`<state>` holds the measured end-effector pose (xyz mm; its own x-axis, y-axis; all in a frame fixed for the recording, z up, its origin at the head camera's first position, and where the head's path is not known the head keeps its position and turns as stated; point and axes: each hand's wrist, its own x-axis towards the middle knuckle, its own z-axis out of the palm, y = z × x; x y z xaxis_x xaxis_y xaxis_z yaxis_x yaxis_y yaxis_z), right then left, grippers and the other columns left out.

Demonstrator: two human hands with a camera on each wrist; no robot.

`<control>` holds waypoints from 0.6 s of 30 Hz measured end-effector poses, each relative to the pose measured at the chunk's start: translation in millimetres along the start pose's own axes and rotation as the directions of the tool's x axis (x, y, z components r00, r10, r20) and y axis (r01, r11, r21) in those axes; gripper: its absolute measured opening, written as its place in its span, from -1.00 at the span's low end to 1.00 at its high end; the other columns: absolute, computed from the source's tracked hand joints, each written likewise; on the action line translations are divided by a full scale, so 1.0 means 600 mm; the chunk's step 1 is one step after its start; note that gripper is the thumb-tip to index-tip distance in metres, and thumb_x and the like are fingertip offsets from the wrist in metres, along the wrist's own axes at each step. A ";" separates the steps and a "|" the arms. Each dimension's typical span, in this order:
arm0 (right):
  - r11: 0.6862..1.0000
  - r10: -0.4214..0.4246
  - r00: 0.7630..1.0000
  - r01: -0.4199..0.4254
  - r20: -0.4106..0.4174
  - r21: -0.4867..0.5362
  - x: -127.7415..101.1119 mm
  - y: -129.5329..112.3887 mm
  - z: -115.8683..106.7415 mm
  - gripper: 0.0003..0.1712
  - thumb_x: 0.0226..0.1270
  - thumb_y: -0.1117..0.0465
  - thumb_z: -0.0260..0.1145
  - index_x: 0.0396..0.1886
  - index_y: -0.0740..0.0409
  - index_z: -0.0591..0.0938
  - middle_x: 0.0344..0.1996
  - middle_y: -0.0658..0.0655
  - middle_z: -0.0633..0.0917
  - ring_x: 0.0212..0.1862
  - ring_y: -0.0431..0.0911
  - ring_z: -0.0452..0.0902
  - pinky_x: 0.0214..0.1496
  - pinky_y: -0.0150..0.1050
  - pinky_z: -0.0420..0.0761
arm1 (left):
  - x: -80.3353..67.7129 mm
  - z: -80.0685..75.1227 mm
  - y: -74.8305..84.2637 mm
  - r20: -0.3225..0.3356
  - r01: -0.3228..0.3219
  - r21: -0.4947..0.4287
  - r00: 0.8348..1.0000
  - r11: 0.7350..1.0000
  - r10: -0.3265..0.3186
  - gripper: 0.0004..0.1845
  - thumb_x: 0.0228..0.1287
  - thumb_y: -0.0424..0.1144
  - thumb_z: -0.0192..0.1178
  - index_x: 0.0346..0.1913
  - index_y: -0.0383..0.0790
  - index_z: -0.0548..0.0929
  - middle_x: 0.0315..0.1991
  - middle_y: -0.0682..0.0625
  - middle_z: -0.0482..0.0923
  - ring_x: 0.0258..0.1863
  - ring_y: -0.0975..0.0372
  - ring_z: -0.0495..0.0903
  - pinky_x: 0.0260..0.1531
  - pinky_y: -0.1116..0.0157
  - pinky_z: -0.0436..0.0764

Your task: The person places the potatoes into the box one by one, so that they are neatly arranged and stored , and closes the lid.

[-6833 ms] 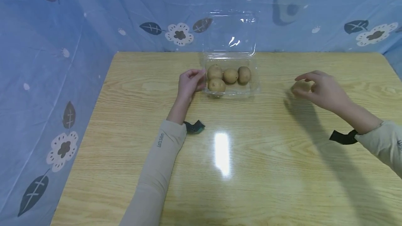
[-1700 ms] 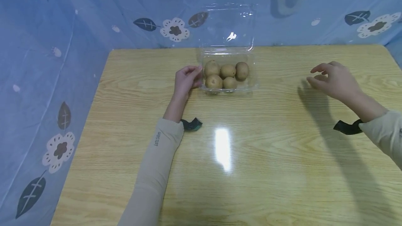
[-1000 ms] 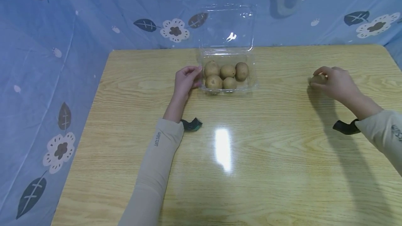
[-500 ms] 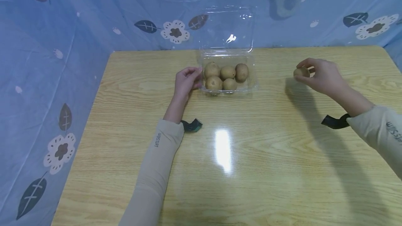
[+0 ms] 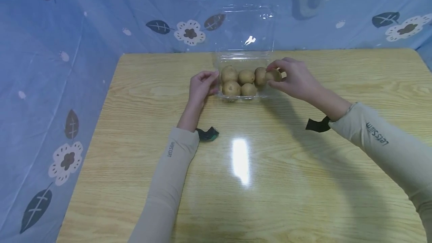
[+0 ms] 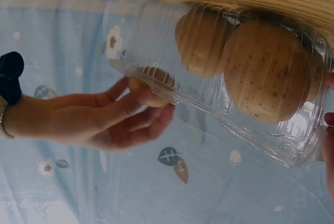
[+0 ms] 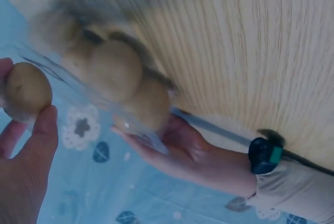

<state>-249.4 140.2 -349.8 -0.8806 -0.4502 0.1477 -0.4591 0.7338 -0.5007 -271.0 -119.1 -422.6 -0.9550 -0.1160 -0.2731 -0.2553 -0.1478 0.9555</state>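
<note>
Right hand: the right hand [image 5: 297, 80] pinches one small brown kiwi [image 5: 272, 75] between thumb and fingertips; the grip is closed around that fruit.
Held kiwi position: the kiwi is at the right end of the clear plastic container [image 5: 270, 95], above its rim and just beside the rightmost fruit of the back row; whether it touches that fruit cannot be told.
Right wrist view: the same kiwi [image 7: 27, 88] sits between the thumb and the fingers at the left edge of the picture; the fruit in the container behind it is blurred.
Left hand: the left hand [image 5: 201, 86] rests against the left end wall of the container, fingers curved along the wall; it holds the container in place and grips nothing else.
Container contents: five kiwis [image 5: 240, 81] lie inside, three in the back row and two in the front row, touching one another.
Container lid: the hinged clear lid [image 5: 246, 27] stands open and upright behind the tray, against the backdrop.
Left wrist view: two kiwis [image 6: 263, 72] show through the ribbed clear wall, with the right hand [image 6: 109, 117] at the far rim.
Support: the container sits on the wooden tabletop [image 5: 270, 168], near its far edge.
Surroundings: a blue cloth [image 5: 84, 29] with a flower and leaf print hangs behind and to the left of the tabletop.
Sleeves: both forearms wear beige sleeves [image 5: 168, 183], with a dark strap at each wrist.
</note>
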 end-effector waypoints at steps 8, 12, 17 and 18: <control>1.000 0.004 0.999 -0.004 0.053 -0.013 0.018 -0.014 0.024 -0.65 0.06 0.32 0.36 -0.11 0.27 0.55 -0.16 0.29 0.58 -0.14 0.13 0.50 -0.24 -0.10 0.68 | 0.005 0.001 -0.002 0.011 -0.011 0.002 1.000 1.000 0.011 -0.75 0.12 -0.18 0.27 -0.22 -0.29 0.59 -0.35 -0.02 0.56 -0.31 0.23 0.57 -0.45 0.38 0.71; 0.999 0.012 0.996 -0.008 0.087 -0.052 0.022 -0.016 0.027 -0.65 0.04 0.29 0.37 -0.13 0.26 0.56 -0.21 0.30 0.59 -0.18 0.12 0.49 -0.24 -0.08 0.63 | 0.005 0.000 -0.002 0.010 -0.017 0.015 1.000 1.000 0.017 -0.74 0.13 -0.16 0.27 -0.22 -0.28 0.59 -0.29 -0.06 0.59 -0.30 0.26 0.58 -0.46 0.39 0.71; 0.995 -0.018 0.992 0.030 0.128 -0.091 0.031 -0.020 0.028 -0.71 -0.03 0.31 0.38 -0.24 0.26 0.59 -0.30 0.27 0.64 -0.30 0.05 0.47 -0.27 -0.11 0.55 | 0.006 -0.002 -0.003 0.007 -0.013 0.023 1.000 1.000 0.012 -0.73 0.13 -0.15 0.26 -0.21 -0.29 0.59 -0.25 -0.08 0.59 -0.30 0.27 0.57 -0.45 0.39 0.71; 0.994 -0.023 0.990 0.037 0.140 -0.102 0.033 -0.022 0.029 -0.73 -0.04 0.31 0.37 -0.27 0.25 0.60 -0.34 0.25 0.64 -0.33 0.04 0.46 -0.29 -0.13 0.53 | 0.006 -0.003 -0.003 0.007 -0.011 0.021 1.000 1.000 0.011 -0.73 0.13 -0.15 0.26 -0.21 -0.29 0.59 -0.25 -0.08 0.59 -0.30 0.27 0.57 -0.45 0.39 0.71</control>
<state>-258.8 112.9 -355.2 -0.8450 -0.5333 0.0383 -0.5009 0.7646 -0.4056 -273.8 -120.8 -425.6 -0.9586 -0.1111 -0.2623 -0.2482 -0.1258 0.9605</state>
